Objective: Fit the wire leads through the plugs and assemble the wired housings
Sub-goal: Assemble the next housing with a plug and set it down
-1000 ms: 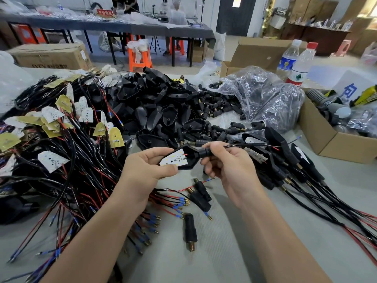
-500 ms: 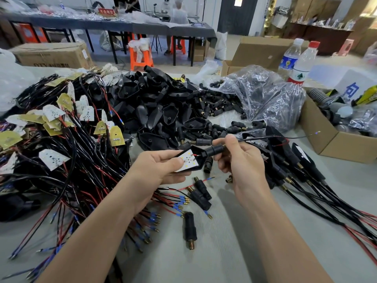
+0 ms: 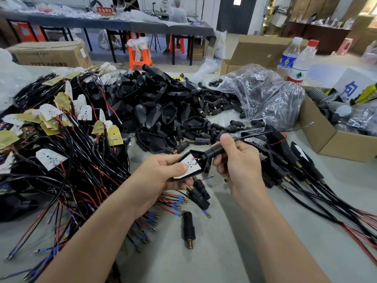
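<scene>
Wire leads (image 3: pixel 67 144), board-tipped, heaped at left. Empty housings (image 3: pixel 159 111) piled far centre. Cardboard box (image 3: pixel 334 144) right: grey hoses, bagged parts. Plastic bag (image 3: pixel 265 92) far right, black plugs spilling from its mouth. Held housing (image 3: pixel 201 162) near centre, off the table: left hand (image 3: pixel 161 174) grips it, thumb pinning the LED board flat, likely to keep it seated. Right hand (image 3: pixel 240 162) curls round the plug (image 3: pixel 214 152) at the neck, probably pushing it home; its lead (image 3: pixel 261 133) trails right.
</scene>
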Demonstrator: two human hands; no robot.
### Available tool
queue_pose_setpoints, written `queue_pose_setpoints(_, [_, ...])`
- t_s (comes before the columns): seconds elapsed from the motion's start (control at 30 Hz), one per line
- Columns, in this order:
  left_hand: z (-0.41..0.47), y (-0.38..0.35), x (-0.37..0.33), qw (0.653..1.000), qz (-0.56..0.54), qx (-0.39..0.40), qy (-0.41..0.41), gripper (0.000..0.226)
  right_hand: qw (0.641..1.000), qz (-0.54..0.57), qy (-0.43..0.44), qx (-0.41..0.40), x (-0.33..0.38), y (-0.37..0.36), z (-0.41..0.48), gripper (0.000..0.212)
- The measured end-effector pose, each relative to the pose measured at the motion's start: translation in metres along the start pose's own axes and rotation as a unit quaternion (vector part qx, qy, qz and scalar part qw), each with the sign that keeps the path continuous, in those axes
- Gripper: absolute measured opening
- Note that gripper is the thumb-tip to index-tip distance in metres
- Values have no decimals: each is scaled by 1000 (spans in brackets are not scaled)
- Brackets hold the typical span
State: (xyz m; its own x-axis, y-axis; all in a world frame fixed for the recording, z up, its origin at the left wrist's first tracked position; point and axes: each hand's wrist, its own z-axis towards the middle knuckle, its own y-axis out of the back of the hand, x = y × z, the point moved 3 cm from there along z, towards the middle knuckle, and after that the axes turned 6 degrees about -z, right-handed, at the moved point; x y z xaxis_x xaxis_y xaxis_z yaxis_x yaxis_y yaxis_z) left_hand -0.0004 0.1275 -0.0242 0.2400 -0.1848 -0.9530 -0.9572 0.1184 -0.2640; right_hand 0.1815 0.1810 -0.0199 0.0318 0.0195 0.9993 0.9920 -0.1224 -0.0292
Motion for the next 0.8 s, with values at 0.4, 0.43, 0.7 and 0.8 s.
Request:
queue_pose_setpoints(0.4, [2, 3, 0, 994, -19, -108, -20, 13, 982, -96, 76, -143, 10, 18, -2, 51])
queue_pose_setpoints(0.43, [2, 6, -1, 993, -18, -118, -27, 13, 965, -144, 114, -186, 13, 23, -4, 47])
queue_pose_setpoints(0.7, [2, 18, -7, 981, -3, -178, -73, 22, 808, -478, 337, 67, 21, -27, -36, 39])
queue_pose_setpoints(0.8, [1, 23, -9, 978, -34, -174, -105, 11, 825, -454, 334, 52, 25, -29, -43, 35])
